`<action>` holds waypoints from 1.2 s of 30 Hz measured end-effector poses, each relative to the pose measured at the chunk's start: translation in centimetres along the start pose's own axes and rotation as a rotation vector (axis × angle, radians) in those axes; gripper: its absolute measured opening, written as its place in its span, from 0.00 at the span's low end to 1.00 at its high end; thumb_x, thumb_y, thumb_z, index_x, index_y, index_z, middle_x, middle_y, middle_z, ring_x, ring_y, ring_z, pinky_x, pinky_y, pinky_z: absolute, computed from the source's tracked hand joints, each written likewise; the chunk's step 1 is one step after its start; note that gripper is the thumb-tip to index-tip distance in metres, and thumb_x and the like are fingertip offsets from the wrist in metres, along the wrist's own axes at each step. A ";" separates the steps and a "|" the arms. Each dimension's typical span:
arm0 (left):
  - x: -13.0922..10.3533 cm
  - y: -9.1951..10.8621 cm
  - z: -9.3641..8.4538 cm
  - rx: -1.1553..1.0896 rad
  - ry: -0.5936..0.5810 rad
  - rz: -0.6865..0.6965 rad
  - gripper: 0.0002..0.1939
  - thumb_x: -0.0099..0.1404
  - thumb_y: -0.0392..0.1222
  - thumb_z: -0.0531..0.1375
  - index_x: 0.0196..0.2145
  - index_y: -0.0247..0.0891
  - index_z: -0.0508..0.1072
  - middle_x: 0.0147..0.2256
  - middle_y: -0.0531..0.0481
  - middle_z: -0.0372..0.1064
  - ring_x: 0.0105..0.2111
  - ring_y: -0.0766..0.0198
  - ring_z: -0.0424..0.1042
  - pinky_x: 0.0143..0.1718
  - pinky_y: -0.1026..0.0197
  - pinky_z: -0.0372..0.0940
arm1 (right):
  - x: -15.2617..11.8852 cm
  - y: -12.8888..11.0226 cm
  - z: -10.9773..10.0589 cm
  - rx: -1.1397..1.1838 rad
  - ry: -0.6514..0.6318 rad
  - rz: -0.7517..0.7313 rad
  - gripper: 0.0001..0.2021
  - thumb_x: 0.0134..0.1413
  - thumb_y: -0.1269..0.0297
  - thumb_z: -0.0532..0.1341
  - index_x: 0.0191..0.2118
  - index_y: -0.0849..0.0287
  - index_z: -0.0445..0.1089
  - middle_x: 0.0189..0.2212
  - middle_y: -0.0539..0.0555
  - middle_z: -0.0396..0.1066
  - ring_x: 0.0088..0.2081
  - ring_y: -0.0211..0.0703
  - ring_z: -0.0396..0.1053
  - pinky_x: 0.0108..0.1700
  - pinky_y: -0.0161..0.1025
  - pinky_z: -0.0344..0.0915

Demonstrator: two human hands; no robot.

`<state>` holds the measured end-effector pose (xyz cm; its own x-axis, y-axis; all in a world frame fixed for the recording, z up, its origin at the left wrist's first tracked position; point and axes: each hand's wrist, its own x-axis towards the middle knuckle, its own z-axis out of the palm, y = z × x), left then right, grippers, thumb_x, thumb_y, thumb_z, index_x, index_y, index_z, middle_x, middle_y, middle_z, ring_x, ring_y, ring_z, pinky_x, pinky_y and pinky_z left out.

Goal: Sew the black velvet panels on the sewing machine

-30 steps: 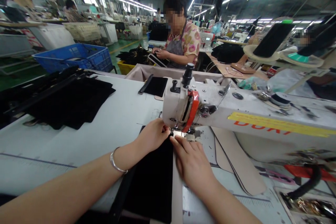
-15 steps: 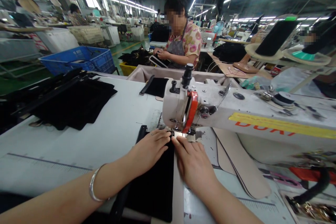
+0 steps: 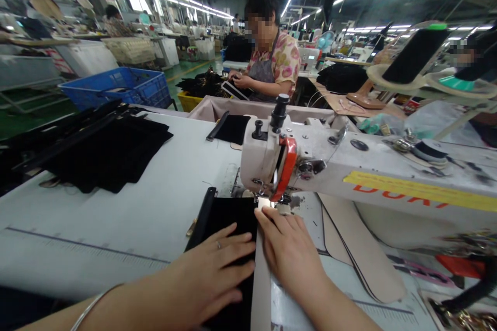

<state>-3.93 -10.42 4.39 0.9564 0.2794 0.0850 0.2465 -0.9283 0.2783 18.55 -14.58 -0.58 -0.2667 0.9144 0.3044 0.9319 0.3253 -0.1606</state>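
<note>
A black fabric piece (image 3: 233, 214) lies lengthwise under the head of a white sewing machine (image 3: 258, 163), beside a pale beige strip (image 3: 262, 289). Across the black fabric rests my left hand (image 3: 217, 271), its fingers spread. My right hand (image 3: 289, 243) lies on the strip just in front of the needle area, fingers outstretched and close together, fingertips near the lit presser foot. A dark zipper-like band (image 3: 202, 217) runs along the fabric's left side. The needle tip itself is too small to make out.
Stacked black pieces (image 3: 112, 152) lie on the table at the left, with a blue crate (image 3: 116, 88) beyond. Beige panels (image 3: 365, 253) and pink-handled scissors (image 3: 427, 271) are at the right. Across the machine, a person (image 3: 267, 57) handles something small.
My left hand has moved back toward me from the presser foot and its fingers have spread, uncovering the upper fabric. My right hand has stayed nearly in place.
</note>
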 end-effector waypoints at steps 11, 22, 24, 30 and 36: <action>-0.9 1.1 -0.9 -0.070 -0.019 0.046 0.19 0.67 0.33 0.56 0.55 0.40 0.72 0.55 0.46 0.71 0.60 0.58 0.65 0.68 0.53 0.51 | 0.0 0.1 0.2 -0.015 0.025 -0.005 0.24 0.62 0.73 0.53 0.63 0.57 0.61 0.53 0.59 0.69 0.49 0.52 0.65 0.52 0.51 0.61; -0.7 -1.8 2.3 -0.177 0.123 0.073 0.20 0.67 0.30 0.53 0.55 0.37 0.69 0.54 0.45 0.71 0.61 0.59 0.62 0.68 0.51 0.50 | 0.1 0.0 0.0 -0.017 0.031 -0.009 0.23 0.62 0.73 0.53 0.62 0.58 0.62 0.54 0.58 0.68 0.51 0.53 0.64 0.52 0.52 0.61; -0.3 -2.3 2.2 -0.165 0.138 0.080 0.19 0.66 0.29 0.53 0.53 0.37 0.70 0.54 0.46 0.71 0.60 0.60 0.63 0.67 0.52 0.52 | 0.1 0.1 0.1 -0.013 0.017 -0.010 0.23 0.62 0.72 0.53 0.62 0.58 0.62 0.54 0.58 0.69 0.51 0.53 0.64 0.52 0.52 0.61; 1.2 -3.8 2.0 -0.096 0.169 0.079 0.17 0.66 0.29 0.53 0.51 0.35 0.71 0.53 0.44 0.71 0.59 0.59 0.64 0.66 0.51 0.53 | 0.0 0.2 0.1 0.023 0.017 -0.013 0.23 0.63 0.72 0.53 0.63 0.59 0.61 0.55 0.58 0.67 0.51 0.53 0.63 0.53 0.52 0.60; 2.8 -5.6 2.3 0.018 0.149 0.045 0.15 0.70 0.28 0.51 0.49 0.34 0.72 0.53 0.44 0.71 0.58 0.59 0.66 0.66 0.53 0.55 | 0.0 0.3 0.2 0.037 0.011 -0.019 0.24 0.63 0.72 0.53 0.63 0.58 0.60 0.57 0.57 0.66 0.51 0.53 0.63 0.51 0.50 0.60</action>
<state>-2.28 -5.04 0.86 0.9332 0.2693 0.2380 0.2079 -0.9446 0.2538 18.77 -14.48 -0.77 -0.2815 0.9054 0.3178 0.9169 0.3515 -0.1891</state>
